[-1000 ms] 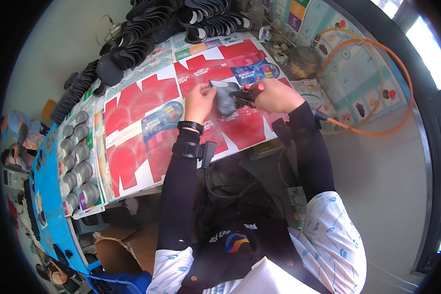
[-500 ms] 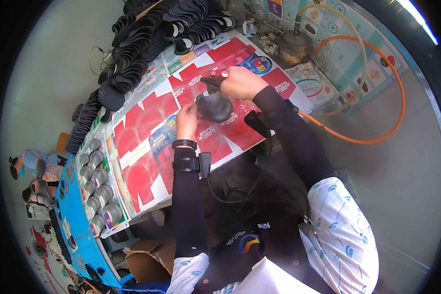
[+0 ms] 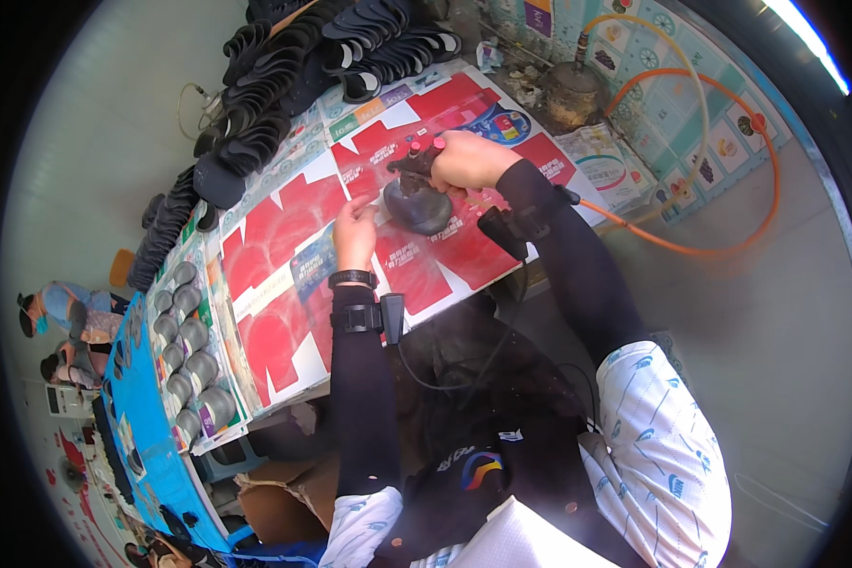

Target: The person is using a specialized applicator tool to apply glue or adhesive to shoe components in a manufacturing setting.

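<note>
My right hand (image 3: 471, 159) is wrapped round a dark spray gun (image 3: 413, 165) with red knobs, held low over the printed sheets. Just below its nozzle is a dark grey, rounded, cup-like piece (image 3: 420, 210) with a smooth curved surface. To the left of this piece is my left hand (image 3: 354, 233), its fingers curled and pressed together close to the piece's edge. What the fingertips pinch, if anything, is too small to make out.
Red printed sheets (image 3: 273, 341) cover the table. Stacks of black curved pieces (image 3: 256, 104) line its far left edge; several grey rounded pieces (image 3: 193, 335) lie at the left. An orange hose (image 3: 778, 189) loops at the right near a grimy metal pot (image 3: 574, 95). People (image 3: 76, 308) sit far left.
My left hand has drawn slightly left, away from the grey piece's edge. The spray gun has shifted a little over the piece, still in my right hand.
</note>
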`<state>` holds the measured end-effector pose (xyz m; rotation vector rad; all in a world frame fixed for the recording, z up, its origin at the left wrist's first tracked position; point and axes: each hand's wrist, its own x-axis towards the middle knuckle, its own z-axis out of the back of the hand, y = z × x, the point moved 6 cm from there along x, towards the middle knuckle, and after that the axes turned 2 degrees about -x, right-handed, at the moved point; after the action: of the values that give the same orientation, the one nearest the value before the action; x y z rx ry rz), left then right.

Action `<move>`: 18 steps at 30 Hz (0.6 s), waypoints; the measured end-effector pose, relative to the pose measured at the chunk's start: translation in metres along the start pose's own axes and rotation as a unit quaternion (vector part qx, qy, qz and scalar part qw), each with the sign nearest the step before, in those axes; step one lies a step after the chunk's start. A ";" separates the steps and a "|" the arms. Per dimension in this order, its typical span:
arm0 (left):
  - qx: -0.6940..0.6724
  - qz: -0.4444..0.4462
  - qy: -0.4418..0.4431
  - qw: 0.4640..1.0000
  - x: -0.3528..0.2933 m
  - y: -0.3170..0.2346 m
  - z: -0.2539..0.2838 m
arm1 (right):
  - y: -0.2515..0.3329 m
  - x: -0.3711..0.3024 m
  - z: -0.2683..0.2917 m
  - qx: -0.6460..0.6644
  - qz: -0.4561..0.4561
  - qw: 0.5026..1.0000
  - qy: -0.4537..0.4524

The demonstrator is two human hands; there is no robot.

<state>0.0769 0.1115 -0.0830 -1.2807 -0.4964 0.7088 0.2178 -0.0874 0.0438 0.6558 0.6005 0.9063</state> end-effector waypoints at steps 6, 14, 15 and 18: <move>0.018 -0.023 -0.038 0.999 0.004 -0.002 0.020 | -0.005 0.008 0.002 0.061 -0.022 0.996 -0.057; -0.005 -0.022 -0.038 0.999 0.002 -0.003 0.028 | -0.008 0.009 -0.005 -0.025 -0.006 0.999 0.028; -0.011 -0.033 -0.040 0.999 0.002 -0.004 0.028 | -0.010 0.008 -0.001 -0.003 -0.017 1.000 0.002; -0.005 -0.014 -0.029 0.999 0.004 -0.001 0.026 | -0.006 0.007 0.007 0.009 0.014 0.998 -0.059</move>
<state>0.0619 0.1320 -0.0766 -1.2630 -0.5655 0.7231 0.2290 -0.0853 0.0427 0.7307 0.4945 0.8830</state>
